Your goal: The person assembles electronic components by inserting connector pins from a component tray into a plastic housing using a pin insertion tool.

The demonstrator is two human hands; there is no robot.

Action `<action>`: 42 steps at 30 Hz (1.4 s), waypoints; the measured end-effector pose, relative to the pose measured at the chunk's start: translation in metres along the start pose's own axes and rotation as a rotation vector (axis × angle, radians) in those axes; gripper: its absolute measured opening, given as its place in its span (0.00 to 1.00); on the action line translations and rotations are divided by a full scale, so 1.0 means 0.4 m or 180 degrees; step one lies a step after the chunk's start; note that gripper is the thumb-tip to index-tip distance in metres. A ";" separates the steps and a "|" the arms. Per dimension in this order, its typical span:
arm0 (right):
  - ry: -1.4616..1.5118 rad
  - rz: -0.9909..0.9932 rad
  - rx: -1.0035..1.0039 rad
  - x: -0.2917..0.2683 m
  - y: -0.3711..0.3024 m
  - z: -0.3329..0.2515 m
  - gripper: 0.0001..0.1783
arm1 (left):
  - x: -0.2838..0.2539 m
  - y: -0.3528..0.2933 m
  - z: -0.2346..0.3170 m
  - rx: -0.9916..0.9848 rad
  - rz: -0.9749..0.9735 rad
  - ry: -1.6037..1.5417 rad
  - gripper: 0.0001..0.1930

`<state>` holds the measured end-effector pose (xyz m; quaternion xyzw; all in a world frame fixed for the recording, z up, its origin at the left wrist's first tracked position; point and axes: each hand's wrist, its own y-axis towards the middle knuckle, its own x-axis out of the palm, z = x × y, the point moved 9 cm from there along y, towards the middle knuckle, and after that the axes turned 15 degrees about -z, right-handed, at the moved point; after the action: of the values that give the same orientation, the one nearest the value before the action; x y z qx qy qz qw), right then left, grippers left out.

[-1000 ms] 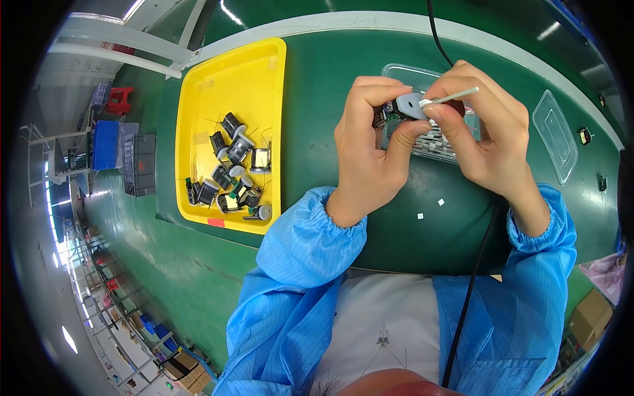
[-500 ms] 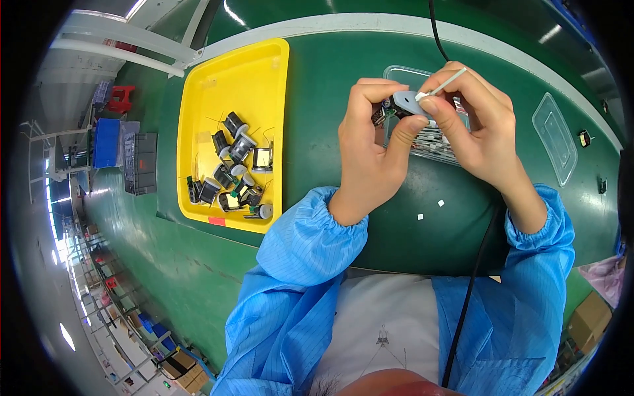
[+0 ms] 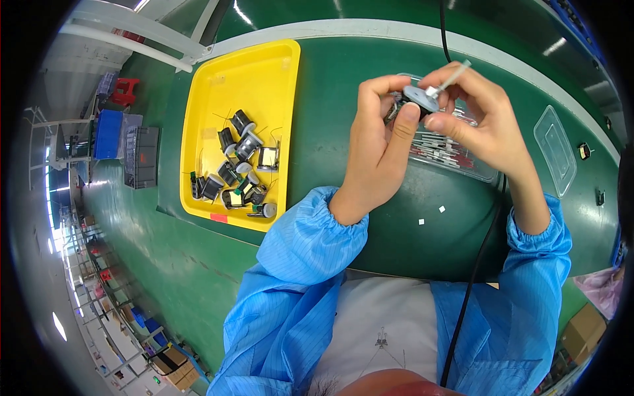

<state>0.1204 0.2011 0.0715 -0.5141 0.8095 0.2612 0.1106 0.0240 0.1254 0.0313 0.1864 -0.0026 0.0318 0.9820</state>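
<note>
In my left hand, closed with the thumb on the rim, is a small black coil-like part with a flat grey round cap. A thin pale strip with a small white block at its lower end stands slanted against the cap. My right hand is around the strip's side, thumb and index finger apart; the index finger is close behind the strip. Whether its other fingers touch the part is hidden. Below both hands, a clear plastic box holds many thin white and reddish strips.
A yellow tray on the left holds several similar parts with wire leads. Two white squares lie on the green table. A clear lid and two loose small parts are at right. A black cable crosses the front edge.
My right thumb has moved down off the white block, and its fingers have spread. The part in my left hand has tilted, showing more of the cap. The view has shifted slightly.
</note>
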 end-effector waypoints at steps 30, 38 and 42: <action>-0.0204 0.1540 0.2462 -0.569 -0.156 0.726 0.12 | -0.459 -0.135 0.056 -0.2486 0.1902 0.4244 0.18; -0.0609 0.0687 0.1289 -0.313 -0.067 0.248 0.12 | -0.318 -0.071 0.049 -0.0109 0.1590 0.0253 0.13; -0.0921 -0.0648 0.1237 -0.067 -0.052 0.061 0.06 | -0.201 -0.029 0.004 -0.0106 0.1064 -0.0922 0.13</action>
<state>0.1488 0.2278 0.0566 -0.5193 0.7643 0.1591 0.3476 -0.0554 0.1091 0.0272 0.1698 -0.1750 0.1670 0.9553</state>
